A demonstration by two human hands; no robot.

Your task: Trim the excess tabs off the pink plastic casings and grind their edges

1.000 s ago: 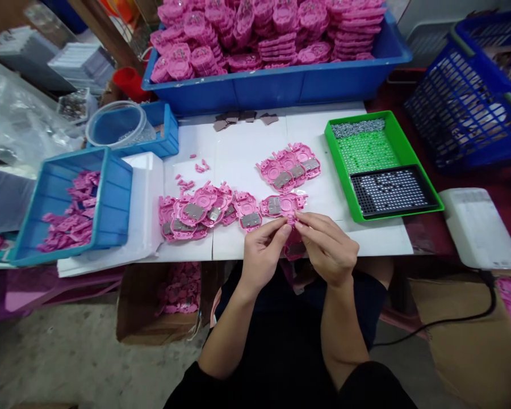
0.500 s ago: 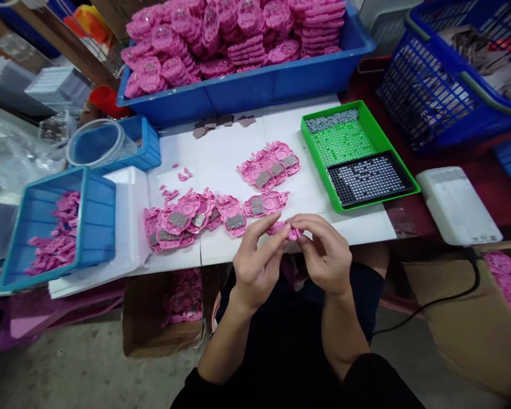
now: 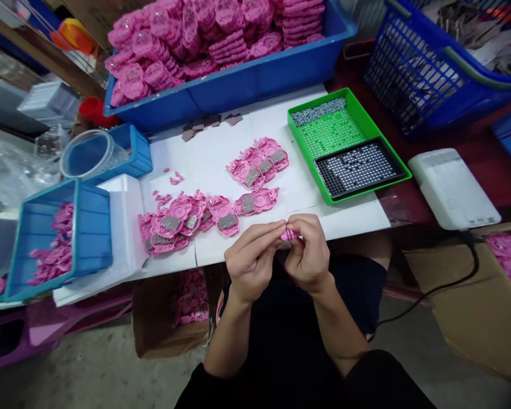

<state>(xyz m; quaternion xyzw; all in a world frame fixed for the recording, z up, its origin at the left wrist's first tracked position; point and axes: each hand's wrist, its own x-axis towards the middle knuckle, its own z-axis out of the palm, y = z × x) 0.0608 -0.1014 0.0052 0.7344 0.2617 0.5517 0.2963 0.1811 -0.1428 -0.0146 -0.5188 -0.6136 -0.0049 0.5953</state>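
Observation:
A small pink plastic part (image 3: 289, 234) is pinched between my two hands at the table's front edge; the fingers cover most of it. My left hand (image 3: 251, 258) grips it from the left with thumb and fingers closed. From the other side my right hand (image 3: 307, 253) holds it, fingers curled. Just beyond lies a pink casing half (image 3: 258, 201) with a grey metal plate in it. Another such casing (image 3: 223, 215) lies beside an overlapping pile of casings (image 3: 172, 221), and several more sit in an overlapping row (image 3: 259, 163) farther back.
A green tray (image 3: 392, 182) with screws and a black perforated plate (image 3: 361, 169) lies at right. At the back stands a blue bin (image 3: 238, 79) of stacked pink casings. Left is a blue bin (image 3: 91, 227) of small pink parts. A white box (image 3: 453, 187) and blue basket (image 3: 413, 74) stand right.
Both hands still hold the pink part, which is now turned so a narrow, striped-looking edge shows. My right hand's fingers have curled in more. The whole view has shifted slightly.

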